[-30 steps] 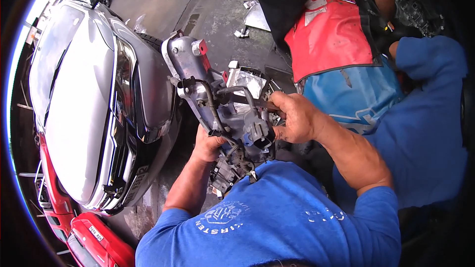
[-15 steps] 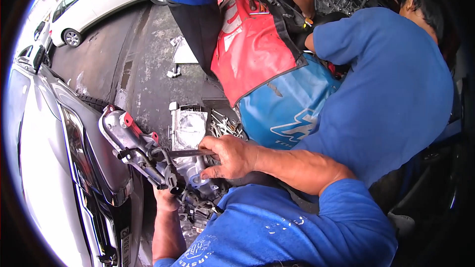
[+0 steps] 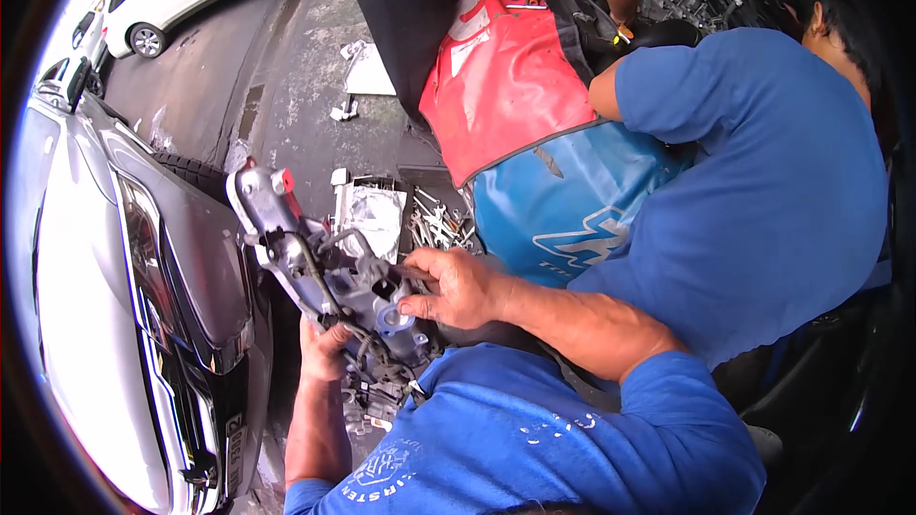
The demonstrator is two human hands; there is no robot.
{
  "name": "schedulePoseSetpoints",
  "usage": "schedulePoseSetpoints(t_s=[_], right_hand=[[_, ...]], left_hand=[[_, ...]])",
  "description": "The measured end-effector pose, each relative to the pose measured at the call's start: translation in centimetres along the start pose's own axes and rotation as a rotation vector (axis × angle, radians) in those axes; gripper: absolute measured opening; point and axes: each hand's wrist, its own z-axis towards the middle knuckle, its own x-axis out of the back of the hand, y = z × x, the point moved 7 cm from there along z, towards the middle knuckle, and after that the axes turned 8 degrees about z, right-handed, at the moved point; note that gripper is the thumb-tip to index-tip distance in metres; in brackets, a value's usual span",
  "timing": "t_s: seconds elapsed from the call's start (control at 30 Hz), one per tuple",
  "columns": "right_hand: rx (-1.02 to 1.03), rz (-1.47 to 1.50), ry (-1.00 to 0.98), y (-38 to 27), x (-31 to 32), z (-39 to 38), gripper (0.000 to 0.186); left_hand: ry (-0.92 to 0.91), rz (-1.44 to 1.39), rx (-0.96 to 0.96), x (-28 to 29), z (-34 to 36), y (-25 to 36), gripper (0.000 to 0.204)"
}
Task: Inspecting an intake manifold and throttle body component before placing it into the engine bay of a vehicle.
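A silvery cast-metal engine part [image 3: 310, 272] with dark wiring and red-marked lugs is tilted in front of me, between the silver car and my chest. My left hand [image 3: 322, 348] grips its lower edge from beneath, thumb on top. My right hand [image 3: 453, 288] is closed at the part's right side, thumb and fingers around a dark rod-like tool [image 3: 412, 272]; most of the tool is hidden or seen end-on. Black wiring [image 3: 320, 272] runs along the part, and a light blue-grey round port [image 3: 389, 317] lies just by my right thumb.
A silver car's front [image 3: 105, 324] stands close on the left. An open metal tray [image 3: 372, 219] and several wrenches [image 3: 439, 224] lie on the ground ahead. To the right, a co-worker in a blue shirt [image 3: 735, 191] leans over an engine bay with red and blue fender covers [image 3: 515, 86].
The engine part has tilted and turned, showing more of its right end. My right hand has moved slightly up and right, and the tool's long shaft no longer shows. My left hand has risen.
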Motion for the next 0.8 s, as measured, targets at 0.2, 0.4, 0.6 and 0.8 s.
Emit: schedulePoseSetpoints(t_s=[0.2, 0.4, 0.6, 0.8], right_hand=[[-0.085, 0.015, -0.183, 0.3, 5.3, 6.0, 0.041], [-0.758, -0.08, 0.041, 21.9, 8.7, 5.0, 0.018], [-1.247, -0.325, -0.081, 41.1, 3.7, -5.1, 0.024], [-1.304, -0.422, -0.052, 44.2, 2.4, -5.5, 0.026]], left_hand=[[-0.037, -0.057, 0.061, 3.3, 4.6, -0.9, 0.064], [0.288, -0.07, 0.006, 8.9, 2.8, -3.8, 0.045], [0.685, 0.113, 0.186, 13.6, -7.0, -8.8, 0.045], [0.885, 0.183, 0.268, 15.2, -16.9, -10.5, 0.04]])
